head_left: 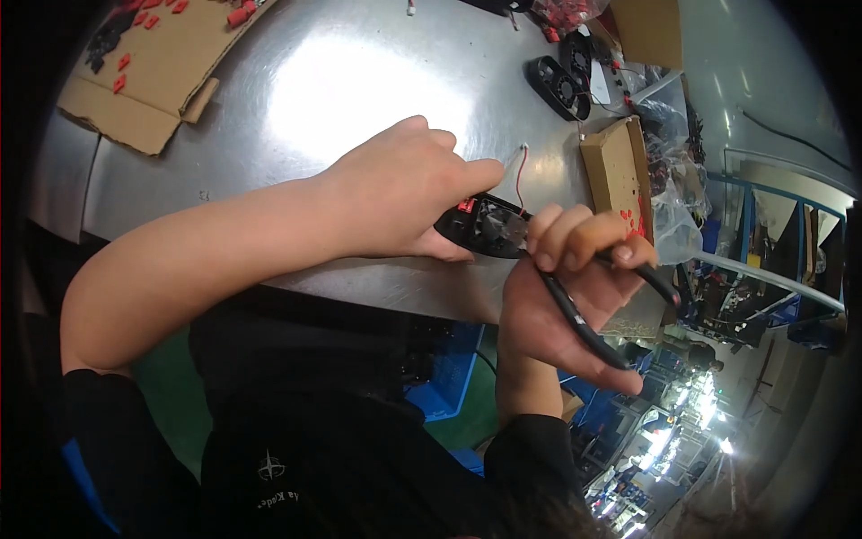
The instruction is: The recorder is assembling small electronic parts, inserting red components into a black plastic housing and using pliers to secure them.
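Brown cardboard box [616,171] lies beside black fan [489,225].

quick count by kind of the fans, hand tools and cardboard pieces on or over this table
black fans: 3, one under the left hand at, two at the far edge
black-handled hand tools: 1, in the right hand, handles at
cardboard pieces: 3, flat sheet, small box, far piece
total: 7

bare tabletop [359,99] ahead; cardboard box [615,166] blocks right.
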The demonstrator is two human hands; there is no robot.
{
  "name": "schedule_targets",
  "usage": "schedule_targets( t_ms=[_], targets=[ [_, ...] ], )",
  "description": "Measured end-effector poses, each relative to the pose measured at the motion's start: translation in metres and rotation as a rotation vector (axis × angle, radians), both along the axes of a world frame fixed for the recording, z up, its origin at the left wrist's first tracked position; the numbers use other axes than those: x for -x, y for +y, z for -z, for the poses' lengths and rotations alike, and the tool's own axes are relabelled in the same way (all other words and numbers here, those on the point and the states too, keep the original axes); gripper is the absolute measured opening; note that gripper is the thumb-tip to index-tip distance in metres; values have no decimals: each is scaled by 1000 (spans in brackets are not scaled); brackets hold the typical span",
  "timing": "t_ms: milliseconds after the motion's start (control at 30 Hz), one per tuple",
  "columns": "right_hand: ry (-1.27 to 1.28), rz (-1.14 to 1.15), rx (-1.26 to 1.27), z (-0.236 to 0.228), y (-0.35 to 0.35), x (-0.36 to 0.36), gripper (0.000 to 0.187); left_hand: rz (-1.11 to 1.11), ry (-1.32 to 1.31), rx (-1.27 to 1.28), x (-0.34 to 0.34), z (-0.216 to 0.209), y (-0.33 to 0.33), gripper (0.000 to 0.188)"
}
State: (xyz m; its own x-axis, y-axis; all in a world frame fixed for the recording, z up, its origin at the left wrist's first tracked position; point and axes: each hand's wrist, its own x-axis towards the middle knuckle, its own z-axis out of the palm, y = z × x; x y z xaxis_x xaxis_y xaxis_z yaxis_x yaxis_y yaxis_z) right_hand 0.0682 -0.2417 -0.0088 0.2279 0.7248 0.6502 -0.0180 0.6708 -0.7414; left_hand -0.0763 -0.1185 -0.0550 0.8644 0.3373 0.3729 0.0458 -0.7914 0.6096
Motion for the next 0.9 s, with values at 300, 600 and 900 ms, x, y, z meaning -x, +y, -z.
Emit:
schedule_targets(
  t_ms=[300,600,900],
  targets=[
    [56,-75,64,8,22,-1,106,16,34,-27,4,-6,9,50],
    [109,-124,50,-21,24,-32,124,43,-7,5,12,-12,13,47],
    [651,-11,284,25,1,-107,107,-732,45,-257,53,-92,229,58]
  ],
)
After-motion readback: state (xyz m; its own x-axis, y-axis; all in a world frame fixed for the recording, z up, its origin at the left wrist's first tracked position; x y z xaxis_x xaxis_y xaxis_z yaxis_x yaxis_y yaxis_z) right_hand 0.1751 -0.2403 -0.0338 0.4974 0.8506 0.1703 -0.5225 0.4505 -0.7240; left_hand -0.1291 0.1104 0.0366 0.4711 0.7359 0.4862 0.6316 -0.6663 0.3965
